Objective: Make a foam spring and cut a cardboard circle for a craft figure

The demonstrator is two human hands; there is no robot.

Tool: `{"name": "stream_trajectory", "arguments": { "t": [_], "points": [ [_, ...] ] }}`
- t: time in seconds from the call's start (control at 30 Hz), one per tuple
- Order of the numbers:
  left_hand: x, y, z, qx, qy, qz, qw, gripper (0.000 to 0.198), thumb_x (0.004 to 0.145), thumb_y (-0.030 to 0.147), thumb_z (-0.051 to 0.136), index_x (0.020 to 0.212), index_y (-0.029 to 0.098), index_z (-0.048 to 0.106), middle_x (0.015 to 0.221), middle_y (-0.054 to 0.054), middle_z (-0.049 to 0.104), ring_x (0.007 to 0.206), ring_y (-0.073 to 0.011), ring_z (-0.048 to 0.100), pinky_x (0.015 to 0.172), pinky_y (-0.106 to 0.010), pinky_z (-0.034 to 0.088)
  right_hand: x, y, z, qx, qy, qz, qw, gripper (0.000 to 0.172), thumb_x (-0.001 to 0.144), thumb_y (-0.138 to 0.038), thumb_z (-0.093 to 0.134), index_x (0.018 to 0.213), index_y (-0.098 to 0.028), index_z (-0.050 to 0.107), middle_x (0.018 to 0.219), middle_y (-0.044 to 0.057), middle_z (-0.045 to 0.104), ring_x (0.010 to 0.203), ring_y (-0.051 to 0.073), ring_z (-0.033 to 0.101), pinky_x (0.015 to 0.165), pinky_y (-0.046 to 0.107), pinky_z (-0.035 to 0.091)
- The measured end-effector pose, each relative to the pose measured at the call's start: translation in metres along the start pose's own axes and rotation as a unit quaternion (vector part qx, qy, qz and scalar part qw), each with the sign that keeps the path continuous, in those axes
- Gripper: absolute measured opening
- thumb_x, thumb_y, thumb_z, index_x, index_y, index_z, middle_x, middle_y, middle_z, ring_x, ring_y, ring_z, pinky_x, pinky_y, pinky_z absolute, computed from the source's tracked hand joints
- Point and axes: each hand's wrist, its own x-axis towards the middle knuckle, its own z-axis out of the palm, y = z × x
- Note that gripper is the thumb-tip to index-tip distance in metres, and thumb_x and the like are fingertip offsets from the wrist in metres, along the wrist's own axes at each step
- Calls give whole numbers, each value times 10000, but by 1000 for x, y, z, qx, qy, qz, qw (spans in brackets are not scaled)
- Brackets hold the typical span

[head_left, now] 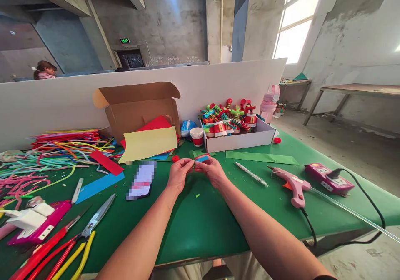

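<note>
Both my hands meet over the middle of the green table (200, 226). My left hand (178, 174) is closed in a pinch on one end of a small craft piece (201, 158) with blue and red paper on it. My right hand (212, 171) pinches the other end of the same piece. A small red cap (175, 158) lies just left of my left hand. A tiny green scrap (197, 196) lies on the table below the hands.
White box of finished colourful toys (233, 123) behind the hands, an open cardboard box (140, 109) with coloured sheets, a paper cup (196, 136). Pink glue gun (292, 184) and craft knife (251, 173) at right. Phone (142, 180), scissors (93, 221), pipe cleaners (46, 151) at left.
</note>
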Motion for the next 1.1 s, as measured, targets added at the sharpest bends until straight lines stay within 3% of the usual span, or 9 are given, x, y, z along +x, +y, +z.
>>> {"name": "stream_trajectory", "arguments": {
  "t": [0.3,0.5,1.1],
  "points": [
    [-2,1,2,-1,-19,-25,1000,400,431,340,881,718,146,681,663,-15,661,604,-111,555,611,-258,428,1,1,-1,16,25,2,1000,405,415,-320,894,694,-185,635,617,-33,661,593,120,625,689,286,549],
    [-4,5,0,-9,-23,-40,999,424,475,394,861,759,164,647,657,20,620,542,-86,522,537,-233,410,0,0,0,-26,22,1,999,382,443,-341,885,688,-185,637,622,-25,671,606,141,648,633,277,552],
    [-1,4,-2,-1,4,0,1000,395,460,436,852,635,170,619,562,55,532,518,-75,460,531,-231,386,1,5,-2,-19,7,21,1000,362,452,-296,891,673,-173,631,632,4,688,617,170,684,684,324,588]
  ]
}}
